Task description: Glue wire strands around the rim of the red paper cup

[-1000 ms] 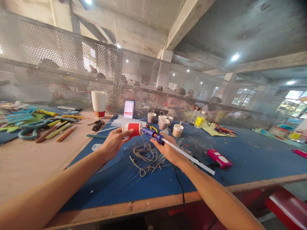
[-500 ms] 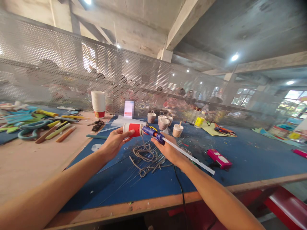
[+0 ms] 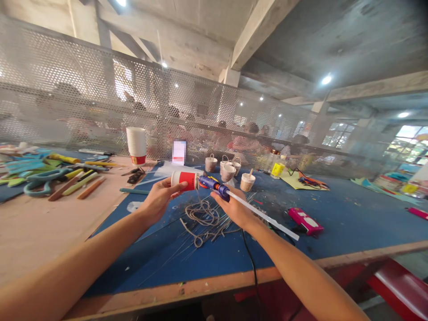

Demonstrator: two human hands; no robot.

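Pinching a red-and-white paper cup (image 3: 187, 181) between thumb and fingers, the left hand (image 3: 158, 199) holds it on its side above the blue-topped counter (image 3: 127, 267), while the right hand (image 3: 236, 208) is wrapped around a blue plastic glue gun (image 3: 214, 185), nozzle at the cup's right end; whether they touch, I cannot tell. Too hard a squeeze could buckle the thin cup wall, and a slip of the nozzle could smear glue or burn the left fingers. The long translucent glue stick (image 3: 264, 216) jutting near and right could knock the wrist and swing the tip off line. Drips could land on the loose coil of grey-brown cord (image 3: 202, 214) below, and the black cable (image 3: 249, 258) hanging over the near edge could snag and tug the gun.
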